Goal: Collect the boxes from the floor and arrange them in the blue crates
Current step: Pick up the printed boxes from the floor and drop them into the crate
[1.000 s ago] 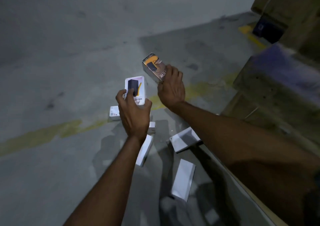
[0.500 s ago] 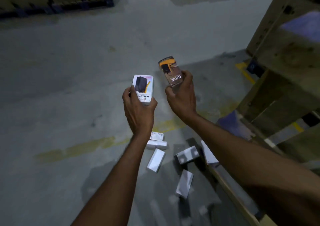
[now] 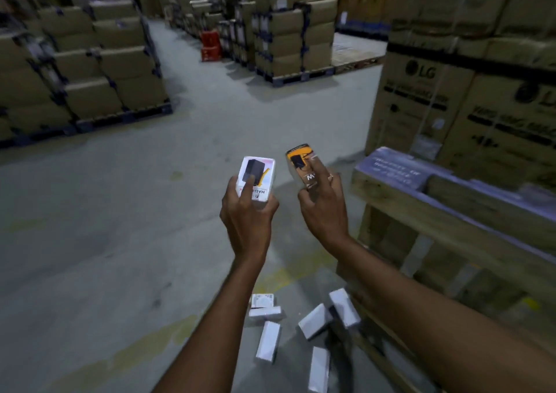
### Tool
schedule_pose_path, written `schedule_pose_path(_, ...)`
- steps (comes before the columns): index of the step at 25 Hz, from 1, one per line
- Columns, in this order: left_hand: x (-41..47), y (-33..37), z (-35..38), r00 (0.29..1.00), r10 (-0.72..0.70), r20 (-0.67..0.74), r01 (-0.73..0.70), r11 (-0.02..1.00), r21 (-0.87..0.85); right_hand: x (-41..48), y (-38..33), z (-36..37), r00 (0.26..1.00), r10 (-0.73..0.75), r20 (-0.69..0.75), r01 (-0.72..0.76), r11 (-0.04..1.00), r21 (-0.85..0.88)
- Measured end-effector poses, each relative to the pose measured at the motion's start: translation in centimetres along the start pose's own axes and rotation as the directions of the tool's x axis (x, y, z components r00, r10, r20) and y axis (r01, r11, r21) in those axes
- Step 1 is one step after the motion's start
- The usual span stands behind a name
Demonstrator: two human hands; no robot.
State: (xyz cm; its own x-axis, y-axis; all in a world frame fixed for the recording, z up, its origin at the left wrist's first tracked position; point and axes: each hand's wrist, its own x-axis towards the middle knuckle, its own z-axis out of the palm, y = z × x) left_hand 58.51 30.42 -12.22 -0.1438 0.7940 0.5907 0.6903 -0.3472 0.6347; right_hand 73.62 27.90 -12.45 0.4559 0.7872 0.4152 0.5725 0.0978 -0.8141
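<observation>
Holding white box [image 3: 256,178] in left grip [image 3: 247,212]; right grip [image 3: 322,209] pinching orange-brown box [image 3: 304,165].

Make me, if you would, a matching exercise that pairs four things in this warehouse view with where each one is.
Things:
1. white box with a black picture
2. orange-topped box
3. plain white boxes
4. red stack

Places:
A. lying on the floor
B. held in the right hand
C. far down the aisle
D. held in the left hand

Pairs: 1-D, 2-B, 3-A, 4-C
</observation>
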Motion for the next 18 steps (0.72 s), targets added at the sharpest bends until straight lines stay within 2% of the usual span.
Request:
schedule_pose_path(3,0.6,3.9,-2.0,0.996,-0.031,0.081,0.042,0.991,-0.131,-1.0,-2.6,-4.1,0.995,-0.009,-0.1,0.006,0.999,-0.038)
schedule_pose_path(6,0.8,8.4,-4.2,0.994,0.033,0.106,-0.001,0.958,-0.286,-2.2,-4.9,-8.4,0.975,-0.047,-0.216,0.029,0.996,-0.084)
schedule_pose_path(10,-0.4,14.6,-5.9,0.984,0.117,0.134,-0.054,0.913,-0.404,-4.6,-7.9,-15.5,0.95,-0.084,-0.301,0.029,0.983,-0.183)
schedule_pose_path(14,-3.8,20.7,-7.7,0.969,0.088,0.233,0.039,0.87,-0.491,-7.6,-9.6,-22.8,0.896,-0.079,-0.437,-0.05,0.96,-0.276)
schedule_pose_path(18,-9.4,25.7,-10.4,0.921,0.08,0.382,0.171,0.796,-0.58,-13.0,-10.6,-29.4,0.783,-0.103,-0.614,-0.162,0.918,-0.361)
